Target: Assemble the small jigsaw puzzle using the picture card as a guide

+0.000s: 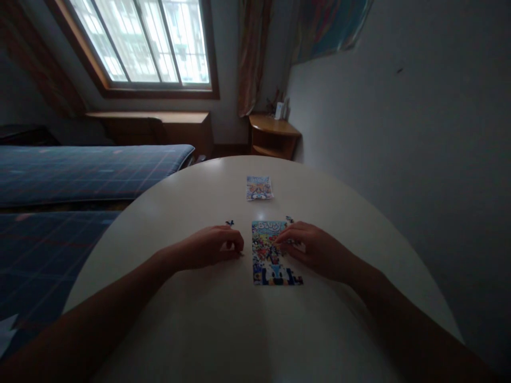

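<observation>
A small, colourful jigsaw puzzle, mostly pieced together, lies on the round white table in front of me. Its right side is partly hidden under my right hand, whose thumb and fingertips come together low over the middle of the picture; what they pinch, if anything, is too small to make out. Left of the puzzle, my left hand rests at the table with thumb and forefinger closed on a tiny puzzle piece. One loose piece lies just beyond my left hand, and another beyond the puzzle's upper right.
A creased picture sheet with a similar design lies farther back on the table. Beds with blue checked covers stand to the left. A wooden corner shelf is behind the table, and a bare wall runs along the right.
</observation>
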Available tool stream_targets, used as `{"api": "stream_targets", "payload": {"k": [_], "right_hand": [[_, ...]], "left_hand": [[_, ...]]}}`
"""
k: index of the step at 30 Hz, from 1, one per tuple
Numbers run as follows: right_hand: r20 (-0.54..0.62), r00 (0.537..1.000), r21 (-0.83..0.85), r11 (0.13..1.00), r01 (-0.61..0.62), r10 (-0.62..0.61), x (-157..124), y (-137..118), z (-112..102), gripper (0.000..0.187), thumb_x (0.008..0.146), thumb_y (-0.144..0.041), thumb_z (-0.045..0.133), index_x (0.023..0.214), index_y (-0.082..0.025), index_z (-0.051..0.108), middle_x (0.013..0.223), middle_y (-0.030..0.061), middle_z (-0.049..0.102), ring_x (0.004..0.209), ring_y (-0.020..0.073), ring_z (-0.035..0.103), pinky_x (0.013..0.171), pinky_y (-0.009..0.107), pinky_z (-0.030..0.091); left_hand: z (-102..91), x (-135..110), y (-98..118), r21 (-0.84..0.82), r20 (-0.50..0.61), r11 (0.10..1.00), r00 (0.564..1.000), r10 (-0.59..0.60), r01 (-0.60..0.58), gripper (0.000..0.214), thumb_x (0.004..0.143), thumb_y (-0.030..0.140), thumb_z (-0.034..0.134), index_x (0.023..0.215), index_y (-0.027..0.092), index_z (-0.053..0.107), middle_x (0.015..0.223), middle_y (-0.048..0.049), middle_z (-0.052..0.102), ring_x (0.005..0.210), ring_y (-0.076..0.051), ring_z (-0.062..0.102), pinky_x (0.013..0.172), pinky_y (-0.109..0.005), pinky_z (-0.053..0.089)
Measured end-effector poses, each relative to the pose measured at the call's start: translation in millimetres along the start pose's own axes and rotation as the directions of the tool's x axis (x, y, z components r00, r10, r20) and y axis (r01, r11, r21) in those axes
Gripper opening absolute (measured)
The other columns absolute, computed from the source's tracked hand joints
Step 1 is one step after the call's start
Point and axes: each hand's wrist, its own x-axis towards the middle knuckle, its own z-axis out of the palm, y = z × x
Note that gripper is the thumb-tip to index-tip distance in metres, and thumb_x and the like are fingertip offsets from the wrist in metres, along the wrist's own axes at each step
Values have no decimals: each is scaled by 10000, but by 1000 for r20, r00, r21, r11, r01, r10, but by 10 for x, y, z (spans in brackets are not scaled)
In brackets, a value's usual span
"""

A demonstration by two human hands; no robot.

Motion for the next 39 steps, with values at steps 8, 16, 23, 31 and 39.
{"api": "stream_targets", "payload": {"k": [8, 16, 23, 31, 39], "right_hand": [[1, 979, 251, 947, -199, 205, 15, -347, 147, 198, 858, -326, 702, 1023, -216, 693, 930, 35, 733, 844, 174, 674, 777, 307, 504], [26, 963, 407, 877, -255, 268, 11, -404, 141, 130, 879, -320, 644, 874, -206, 706, 820, 22, 726, 767, 159, 647, 697, 276, 472], [59, 916, 603, 717, -350, 397, 17, -255, 96, 113, 805, -281, 630, 794, -184, 574, 787, 48, 715, 721, 172, 664, 673, 294, 498], [152, 947, 267, 911, -314, 282, -115, 140, -127, 198, 897, -291, 575, 995, -177, 704, 827, 26, 707, 720, 143, 626, 675, 262, 467], [190, 918, 204, 901, -382, 347, -135, 161, -144, 165, 862, -343, 676, 889, -196, 745, 783, 14, 742, 703, 146, 665, 645, 247, 471]], "left_hand": [[345, 134, 344, -379, -347, 920, 907, -240, 98, 115, 835, 299, 710, 841, 184, 715, 746, 0, 721, 596, -102, 589, 552, -203, 446], [371, 89, 471, -300, -377, 952, 910, -174, 58, 106, 833, 306, 736, 850, 202, 740, 698, 13, 711, 600, -106, 608, 594, -217, 492], [476, 117, 433, -126, -365, 991, 931, -8, -41, 134, 867, 316, 692, 958, 218, 705, 943, -36, 732, 843, -180, 658, 751, -318, 556], [528, 138, 477, 187, -54, 941, 954, 295, -281, 539, 839, 393, 688, 1337, 244, 547, 1490, -93, 484, 1363, -323, 435, 1105, -548, 394], [530, 137, 461, 189, -2, 938, 955, 297, -292, 589, 832, 380, 679, 1386, 255, 522, 1498, -93, 475, 1374, -331, 432, 1146, -553, 343]]}}
